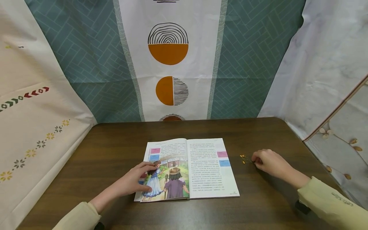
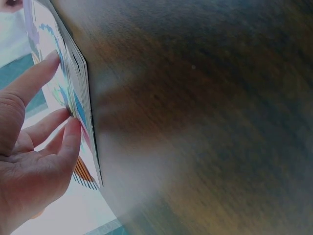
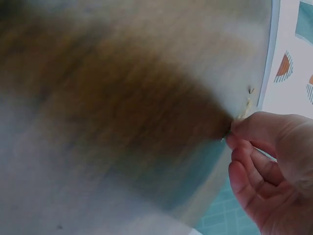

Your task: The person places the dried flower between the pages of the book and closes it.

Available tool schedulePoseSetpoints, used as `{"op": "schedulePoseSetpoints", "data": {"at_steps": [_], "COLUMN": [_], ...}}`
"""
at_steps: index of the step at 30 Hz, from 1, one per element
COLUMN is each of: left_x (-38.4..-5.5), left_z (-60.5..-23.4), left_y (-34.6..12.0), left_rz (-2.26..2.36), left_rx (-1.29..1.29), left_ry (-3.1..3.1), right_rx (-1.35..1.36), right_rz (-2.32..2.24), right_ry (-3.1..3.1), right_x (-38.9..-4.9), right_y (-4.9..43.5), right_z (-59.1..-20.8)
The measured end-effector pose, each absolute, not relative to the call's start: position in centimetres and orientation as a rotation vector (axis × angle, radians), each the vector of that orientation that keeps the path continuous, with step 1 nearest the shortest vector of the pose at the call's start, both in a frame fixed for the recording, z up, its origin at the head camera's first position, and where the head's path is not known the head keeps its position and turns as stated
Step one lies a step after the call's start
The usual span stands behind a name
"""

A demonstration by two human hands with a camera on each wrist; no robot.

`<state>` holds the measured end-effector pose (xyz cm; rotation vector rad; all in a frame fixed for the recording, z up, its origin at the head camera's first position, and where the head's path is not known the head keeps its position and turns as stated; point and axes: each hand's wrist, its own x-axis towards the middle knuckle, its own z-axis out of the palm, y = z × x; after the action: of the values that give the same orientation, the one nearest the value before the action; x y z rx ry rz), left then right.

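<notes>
An open book (image 1: 205,172) lies on the table, with printed text on the right page and an illustration of two figures on the lower left page. My left hand (image 1: 137,179) rests on the outer part of the left page, its fingers and thumb spread and fairly straight. In the left wrist view, the fingertips touch the page near the edge of the book (image 2: 80,93). To the right of the book, my right hand (image 1: 268,162) pinches the thin stem of a small yellow flower sprig (image 1: 243,158) between thumb and forefinger. The sprig's blossoms point toward the book.
The dark wooden table (image 1: 115,134) extends around the book on all sides. Behind it hangs a green and white patterned cloth (image 1: 201,95), with pale patterned cloths to the left (image 1: 37,121) and right (image 1: 325,80).
</notes>
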<state>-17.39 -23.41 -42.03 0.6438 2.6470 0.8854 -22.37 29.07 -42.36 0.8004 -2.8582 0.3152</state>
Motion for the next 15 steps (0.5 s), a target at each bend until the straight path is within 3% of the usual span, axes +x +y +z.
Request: {"op": "schedulePoseSetpoints", "data": {"at_steps": [15], "left_x": [-17.37], "left_z": [-42.06], "left_y": [-23.4], "left_rz": [0.866], "left_rx": [0.645], "left_ry": [2.654], "right_rx": [0.905], "right_rz": [0.187], "right_ry": [-2.808], "right_x": [-23.38], "right_y": [28.92], "right_z": [-42.28]}}
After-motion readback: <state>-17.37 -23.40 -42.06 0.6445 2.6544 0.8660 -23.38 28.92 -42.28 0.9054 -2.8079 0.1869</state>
